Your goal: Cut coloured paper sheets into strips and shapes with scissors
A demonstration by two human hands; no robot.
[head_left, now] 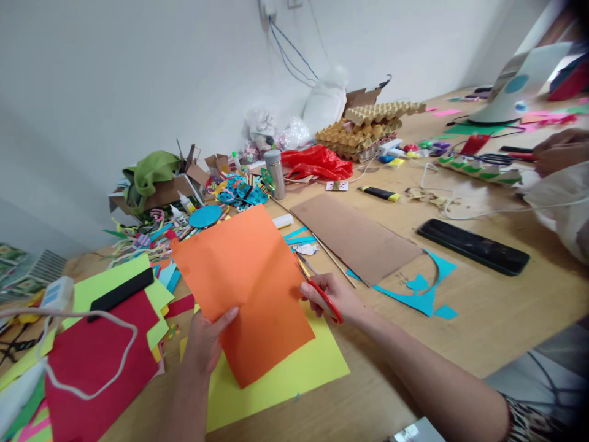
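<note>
An orange sheet of paper is held up over the table, its lower left edge pinched in my left hand with the thumb on top. My right hand grips red-handled scissors at the sheet's right edge. The blades point away from me and reach the paper's edge; whether they are apart I cannot tell. Beneath the orange sheet lies a yellow sheet on the tabletop.
Brown cardboard, blue paper scraps and a black phone lie to the right. Red paper with a white cable is at left. Craft scraps, a grey-lidded bottle and egg trays line the back. Another person's hand shows far right.
</note>
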